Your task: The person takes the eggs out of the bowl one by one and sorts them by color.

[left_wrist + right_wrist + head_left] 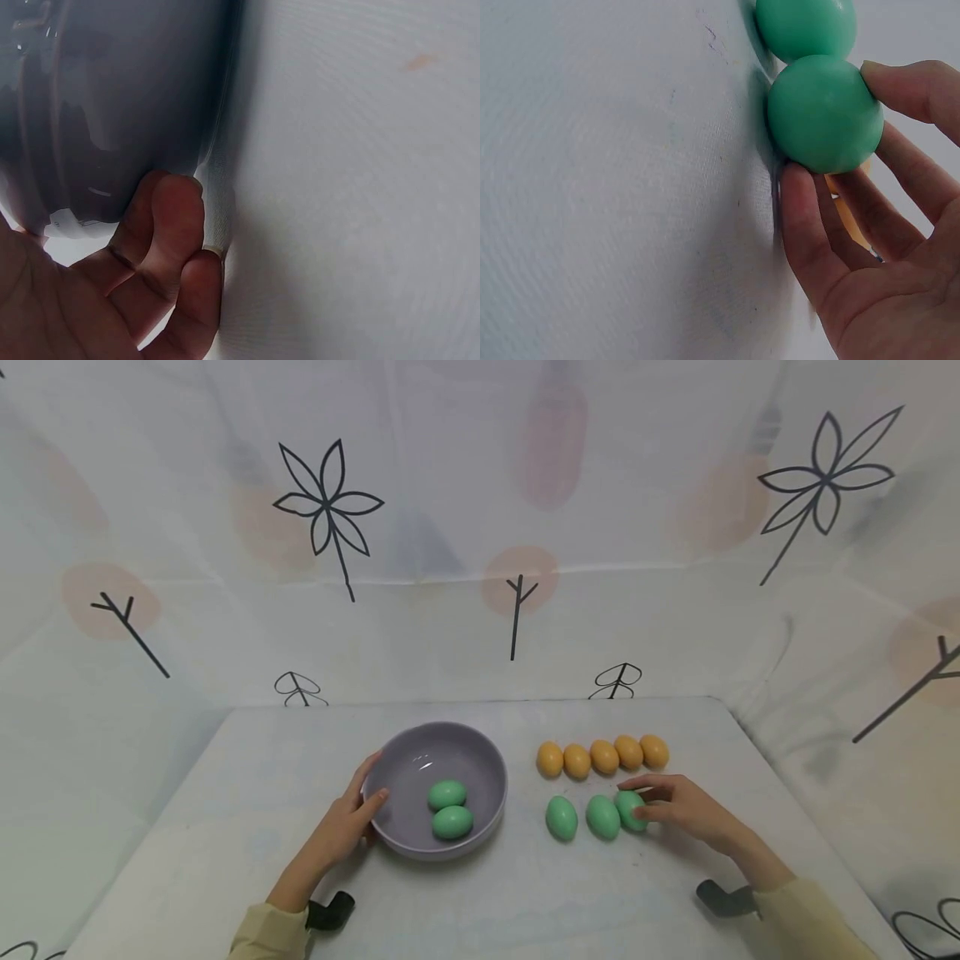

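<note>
Right hand [686, 810] pinching the rightmost green egg [630, 810] of three on the worktop [225, 827], grip narrow round it. Left hand [348, 822] curled against the grey bowl [397, 847], holding its rim. Two green eggs [450, 808] inside; five orange eggs [602, 757] behind.

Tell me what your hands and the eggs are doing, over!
Left hand grips the grey bowl, two green eggs inside. Right hand pinches the rightmost green egg on the table. Nothing in the way.
</note>
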Demonstrator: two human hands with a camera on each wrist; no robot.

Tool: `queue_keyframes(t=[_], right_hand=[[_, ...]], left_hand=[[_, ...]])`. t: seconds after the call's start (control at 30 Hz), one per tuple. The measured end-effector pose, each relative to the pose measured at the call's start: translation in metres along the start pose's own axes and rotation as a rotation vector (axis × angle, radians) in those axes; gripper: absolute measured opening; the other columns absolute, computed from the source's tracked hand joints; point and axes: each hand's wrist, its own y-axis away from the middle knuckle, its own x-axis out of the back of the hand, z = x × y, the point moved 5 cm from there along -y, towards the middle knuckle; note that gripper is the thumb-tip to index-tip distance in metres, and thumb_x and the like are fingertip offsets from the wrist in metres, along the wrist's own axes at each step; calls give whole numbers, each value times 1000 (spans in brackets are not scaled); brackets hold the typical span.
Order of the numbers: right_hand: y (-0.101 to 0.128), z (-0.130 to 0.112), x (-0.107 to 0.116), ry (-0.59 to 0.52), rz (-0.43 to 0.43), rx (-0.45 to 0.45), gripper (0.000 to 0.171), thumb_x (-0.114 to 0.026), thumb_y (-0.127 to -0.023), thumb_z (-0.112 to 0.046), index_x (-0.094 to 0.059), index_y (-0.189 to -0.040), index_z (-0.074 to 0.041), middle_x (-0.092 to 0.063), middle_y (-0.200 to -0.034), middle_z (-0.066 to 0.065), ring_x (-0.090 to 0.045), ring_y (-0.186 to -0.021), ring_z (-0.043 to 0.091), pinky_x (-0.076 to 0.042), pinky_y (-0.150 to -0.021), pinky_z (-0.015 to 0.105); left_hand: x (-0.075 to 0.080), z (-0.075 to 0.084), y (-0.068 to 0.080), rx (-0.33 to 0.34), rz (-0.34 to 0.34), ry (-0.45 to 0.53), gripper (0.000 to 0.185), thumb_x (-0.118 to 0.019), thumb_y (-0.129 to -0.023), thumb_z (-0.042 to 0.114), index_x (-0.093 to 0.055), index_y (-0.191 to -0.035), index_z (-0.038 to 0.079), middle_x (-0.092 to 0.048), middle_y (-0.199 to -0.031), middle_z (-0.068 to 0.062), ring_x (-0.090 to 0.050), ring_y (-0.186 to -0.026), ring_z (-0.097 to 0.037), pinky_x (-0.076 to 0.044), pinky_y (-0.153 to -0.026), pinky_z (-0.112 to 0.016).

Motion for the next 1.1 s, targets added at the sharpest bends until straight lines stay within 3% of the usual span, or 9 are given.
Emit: queue_keyframes(t=[0.37, 0.7, 0.77, 0.97, 1.1], right_hand=[[-1, -4, -5, 17, -18, 42, 44, -76, -88, -19, -65, -128, -3, -64, -128, 15, -58, -117, 40, -49, -85, 44], [0, -6, -9, 49, -67, 58, 46, -72, -92, -23, -62, -131, -1, -62, -130, 17, -55, -120, 42, -46, -94, 56], [0, -5, -8, 52, -72, 71, 46, -71, -93, -22, -62, -132, -1, -61, -131, 17, -55, -121, 42, -47, -94, 52], [1, -3, -7, 32, -88, 92, 46, -70, -94, -22, -60, -133, -1, -60, -134, 17, -54, -123, 42, -46, -89, 26], [2, -2, -7, 21, -90, 94, 47, -70, -94, -21, -59, -135, -1, -59, -134, 18, -54, -124, 42, -44, -89, 23]], left_hand=[[0, 1, 0, -6, 10, -31, 61, -50, -104, 41, -19, -157, 41, -57, -75, -9, -55, -62, -22, -44, -61, -34], [0, 2, 0, -20, 13, -31, 61, -50, -104, 42, -20, -157, 39, -58, -73, -9, -55, -61, -22, -43, -60, -34], [0, 2, 0, -19, 11, -31, 61, -50, -104, 42, -20, -157, 39, -58, -73, -9, -56, -61, -22, -43, -60, -34], [1, 3, 0, -9, 13, -40, 61, -50, -103, 45, -20, -156, 41, -57, -72, -9, -55, -61, -22, -43, -60, -34], [0, 3, 0, -12, 12, -39, 61, -50, -103, 46, -20, -156, 40, -57, -72, -9, -55, -61, -22, -43, -60, -34]])
